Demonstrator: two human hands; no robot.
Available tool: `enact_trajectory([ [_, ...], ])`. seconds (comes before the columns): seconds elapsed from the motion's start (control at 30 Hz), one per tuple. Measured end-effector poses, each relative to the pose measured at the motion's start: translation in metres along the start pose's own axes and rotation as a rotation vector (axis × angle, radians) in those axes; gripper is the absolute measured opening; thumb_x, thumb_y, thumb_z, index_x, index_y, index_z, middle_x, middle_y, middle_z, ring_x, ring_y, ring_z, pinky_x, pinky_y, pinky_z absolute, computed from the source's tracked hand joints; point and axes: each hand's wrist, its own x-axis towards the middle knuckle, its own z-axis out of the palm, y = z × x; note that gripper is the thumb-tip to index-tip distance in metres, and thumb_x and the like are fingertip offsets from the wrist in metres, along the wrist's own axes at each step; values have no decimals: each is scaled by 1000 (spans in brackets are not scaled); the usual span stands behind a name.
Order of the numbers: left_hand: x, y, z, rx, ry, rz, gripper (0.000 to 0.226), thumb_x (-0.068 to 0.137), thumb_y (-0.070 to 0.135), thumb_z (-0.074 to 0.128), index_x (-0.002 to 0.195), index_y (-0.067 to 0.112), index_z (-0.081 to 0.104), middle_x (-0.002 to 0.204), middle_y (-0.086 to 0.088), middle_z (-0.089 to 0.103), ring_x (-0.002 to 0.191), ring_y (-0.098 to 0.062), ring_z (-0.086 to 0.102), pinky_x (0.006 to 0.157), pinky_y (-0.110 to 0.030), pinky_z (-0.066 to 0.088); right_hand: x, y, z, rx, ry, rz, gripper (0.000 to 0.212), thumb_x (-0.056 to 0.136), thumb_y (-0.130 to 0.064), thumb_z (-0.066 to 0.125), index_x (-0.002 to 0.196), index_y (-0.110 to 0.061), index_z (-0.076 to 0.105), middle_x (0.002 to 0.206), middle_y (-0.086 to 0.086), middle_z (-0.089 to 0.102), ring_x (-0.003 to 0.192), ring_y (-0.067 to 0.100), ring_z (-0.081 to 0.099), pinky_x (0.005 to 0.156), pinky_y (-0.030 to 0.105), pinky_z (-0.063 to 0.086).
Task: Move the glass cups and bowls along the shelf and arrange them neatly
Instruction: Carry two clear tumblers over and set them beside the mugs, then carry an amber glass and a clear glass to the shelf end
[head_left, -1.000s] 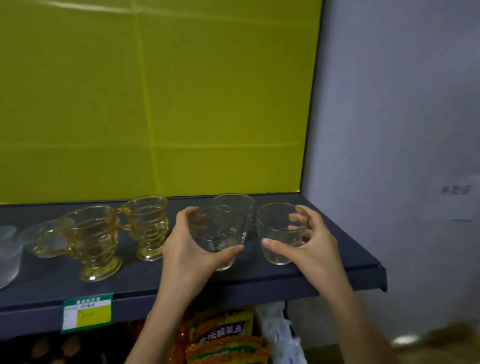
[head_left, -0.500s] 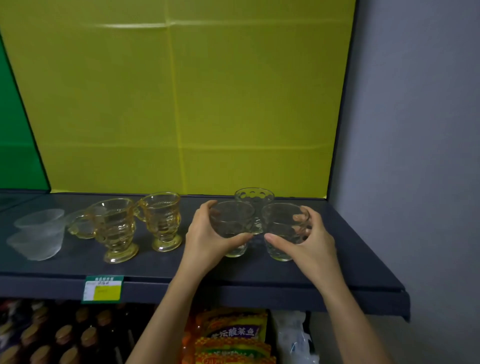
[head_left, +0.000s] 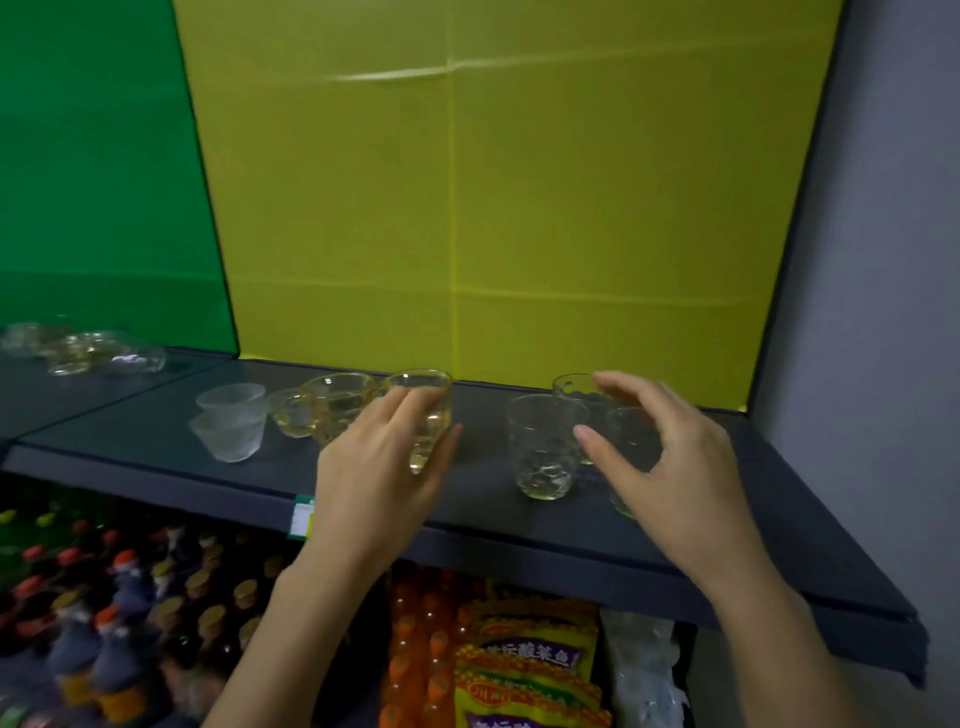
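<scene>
- Far off at the left end, where the backing turns green, a cluster of clear glassware (head_left: 83, 351) sits blurred on the neighbouring shelf section, too smeared to count.
- Moving along the dark shelf (head_left: 156, 431), two frosted glass bowls (head_left: 231, 418) stand one behind the other, touching or very nearly so.
- Just right of them, an amber glass cup with a handle (head_left: 327, 408), handle pointing left toward the bowls.
- Now the left hand (head_left: 379, 480): fingers and thumb wrapped round a second amber cup (head_left: 426, 415), which stands right beside the handled one. Whether its foot is on the shelf or just off it, I can't tell.
- Half hidden behind that wrist, a green and white price label (head_left: 302, 517) on the shelf's front edge.
- A gap, then a clear dimpled glass cup (head_left: 545, 447) standing upright and alone near the front, nobody touching it.
- Behind it near the yellow back panel (head_left: 467, 208), another clear cup (head_left: 571, 387), partly hidden by fingers.
- And the right hand (head_left: 670, 462): spread wide, fingers curved, gripping nothing, hovering over a third clear cup (head_left: 626, 441) that shows through between thumb and fingers.
- Below the shelf, bottles with orange caps (head_left: 104, 597) at left, snack packets (head_left: 530, 670) at right.
</scene>
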Motion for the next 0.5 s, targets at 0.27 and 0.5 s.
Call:
enact_trajectory([
  [0.27,-35,-82,-84,472,-155,-106,32,82,36,37,86,17,62,78,0,68,70,-23,67,37,-21,25,2,-68,94,64,-335,-173,29,85,-35,59,113,-30,59,112,-16,61,105,4,55,89,25,46],
  [0.5,-76,-171,-144,560,-158,-231,36,81,41,40,93,18,65,84,3,71,72,-19,69,41,-28,45,-5,-151,197,151,-457,-237,30,83,-33,61,112,-26,60,113,-11,64,105,10,59,89,27,47],
])
